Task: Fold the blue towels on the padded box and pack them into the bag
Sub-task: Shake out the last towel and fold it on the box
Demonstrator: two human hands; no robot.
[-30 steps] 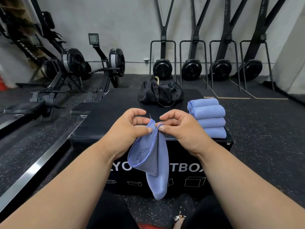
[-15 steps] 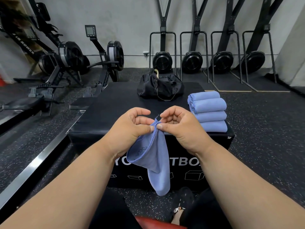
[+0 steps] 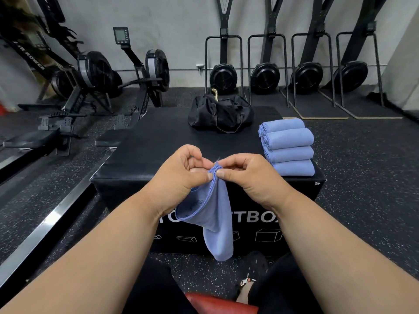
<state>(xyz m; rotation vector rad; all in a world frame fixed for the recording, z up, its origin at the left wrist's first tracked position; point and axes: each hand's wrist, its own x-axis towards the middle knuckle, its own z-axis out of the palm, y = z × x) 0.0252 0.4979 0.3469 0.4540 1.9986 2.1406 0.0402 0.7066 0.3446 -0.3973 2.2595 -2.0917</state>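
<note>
Blue towel [image 3: 217, 214] hangs in front of the padded box [image 3: 158, 141], held up at one gathered point; the rest drapes down past the box's printed front face, clear of the top. Left hand [image 3: 181, 175] and right hand [image 3: 247, 175] meet at that point, each grip closed on the towel's stitched edge, thumb against forefinger, the two pinches just touching. Step in hand looks like the start of a fold: matching corners or finding the hem before spreading. Next move likely calls for drawing the hands apart along the edge to open the cloth flat, then laying it on the bare padding near the front. Four folded towels [image 3: 288, 146] sit in a row on the right side of the box top, so folding seems well along; none are packed yet as far as can be seen. Black duffel bag [image 3: 221, 114] rests at the far edge of the box; cannot tell if its zip is open. Floor is dark speckled rubber. Rowing machines [image 3: 127, 82] stand left, more stored upright against the grey back wall.
</note>
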